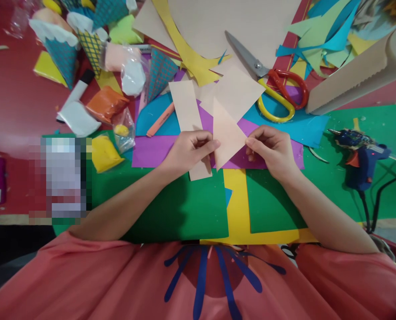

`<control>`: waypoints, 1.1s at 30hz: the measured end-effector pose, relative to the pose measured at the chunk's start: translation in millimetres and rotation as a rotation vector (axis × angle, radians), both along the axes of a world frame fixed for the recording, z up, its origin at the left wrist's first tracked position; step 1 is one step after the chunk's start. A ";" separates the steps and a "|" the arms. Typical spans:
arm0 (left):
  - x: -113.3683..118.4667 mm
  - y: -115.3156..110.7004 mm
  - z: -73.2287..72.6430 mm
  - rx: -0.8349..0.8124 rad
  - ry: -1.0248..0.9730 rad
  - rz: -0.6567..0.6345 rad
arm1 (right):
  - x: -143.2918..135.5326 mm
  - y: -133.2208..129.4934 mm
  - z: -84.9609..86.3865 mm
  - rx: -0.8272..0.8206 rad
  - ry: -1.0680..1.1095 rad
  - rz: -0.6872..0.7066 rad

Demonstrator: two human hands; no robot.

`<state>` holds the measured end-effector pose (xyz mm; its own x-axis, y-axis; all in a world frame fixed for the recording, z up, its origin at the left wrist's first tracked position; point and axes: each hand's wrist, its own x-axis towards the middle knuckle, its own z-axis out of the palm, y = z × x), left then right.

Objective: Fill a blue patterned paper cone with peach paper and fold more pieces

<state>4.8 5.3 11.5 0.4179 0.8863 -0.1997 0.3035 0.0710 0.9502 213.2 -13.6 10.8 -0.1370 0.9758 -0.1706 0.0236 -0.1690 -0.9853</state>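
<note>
Between my two hands is a small cream paper triangle (227, 135), one corner pointing away from me. My left hand (193, 153) pinches its left edge between thumb and fingers. At its right corner, the thumb and fingertips of my right hand (271, 149) close on the paper. A cream paper strip (183, 104) passes beneath my left hand over the purple sheet (151, 151). Just beyond the triangle lie larger cream paper pieces (236, 91). Scissors with one red and one yellow handle (258, 66) rest on the paper farther off.
A blue glue gun (365, 164) with its cord lies at the right on green sheets (325, 195). Paper scraps (321, 40) pile up at the far right. On the left are decorated paper cones (61, 55), clay packets (106, 153) and a marker (76, 95).
</note>
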 end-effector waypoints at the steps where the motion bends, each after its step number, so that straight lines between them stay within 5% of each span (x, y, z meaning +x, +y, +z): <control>1: -0.4 0.8 -0.1 0.019 0.014 -0.001 | -0.2 -0.1 0.2 -0.003 0.001 0.006; 10: 0.1 0.4 -1.6 0.141 0.078 0.007 | -0.4 -0.1 0.8 -0.001 0.012 0.013; 16: 1.0 -3.6 1.7 -0.056 -0.042 -0.056 | 0.7 -0.5 -1.9 0.016 -0.017 -0.042; 25: 1.0 -1.0 0.7 -0.052 0.007 -0.044 | 0.7 -0.3 -3.1 0.022 -0.009 -0.036; 33: -0.7 -1.3 -1.7 0.107 0.123 -0.057 | 0.3 -0.8 -1.6 0.010 -0.003 -0.023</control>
